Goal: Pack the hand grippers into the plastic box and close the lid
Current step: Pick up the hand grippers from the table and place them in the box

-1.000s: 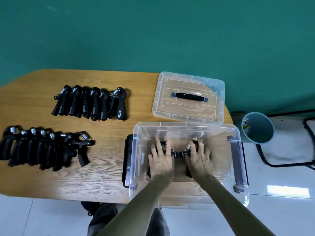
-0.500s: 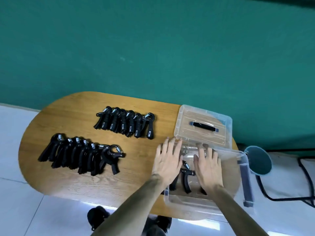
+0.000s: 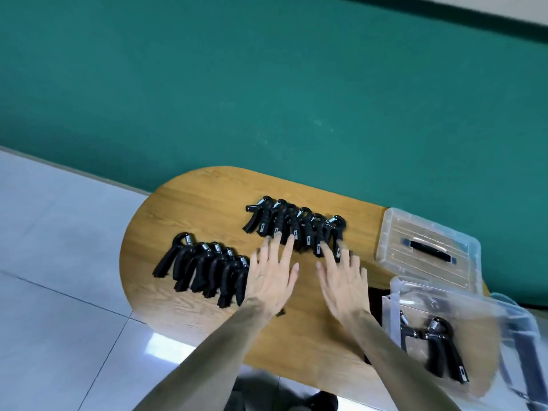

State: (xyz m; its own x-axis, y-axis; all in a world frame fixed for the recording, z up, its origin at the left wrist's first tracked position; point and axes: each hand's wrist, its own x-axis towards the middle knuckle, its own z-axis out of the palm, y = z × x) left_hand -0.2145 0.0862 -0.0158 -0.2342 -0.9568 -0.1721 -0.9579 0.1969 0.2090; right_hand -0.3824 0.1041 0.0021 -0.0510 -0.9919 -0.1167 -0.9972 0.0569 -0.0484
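Hand grippers (image 3: 293, 226) look rigid and light; we'd pinch their handles together, both hands, left (image 3: 271, 277) and right (image 3: 344, 281), hovering flat-fingered and empty, apart.

Both hands reach flat over the table (image 3: 178, 209) — the left hand (image 3: 271, 275) and right hand (image 3: 344, 281) have straight fingers, tips at the far row of grippers (image 3: 293, 225). A near row (image 3: 204, 269) lies left — two grippers (image 3: 436, 348) sit in the box (image 3: 444, 298), its lid (image 3: 427, 247) beyond.

Perhaps a studio, green backdrop (image 3: 267, 84), tiled floor (image 3: 59, 292)
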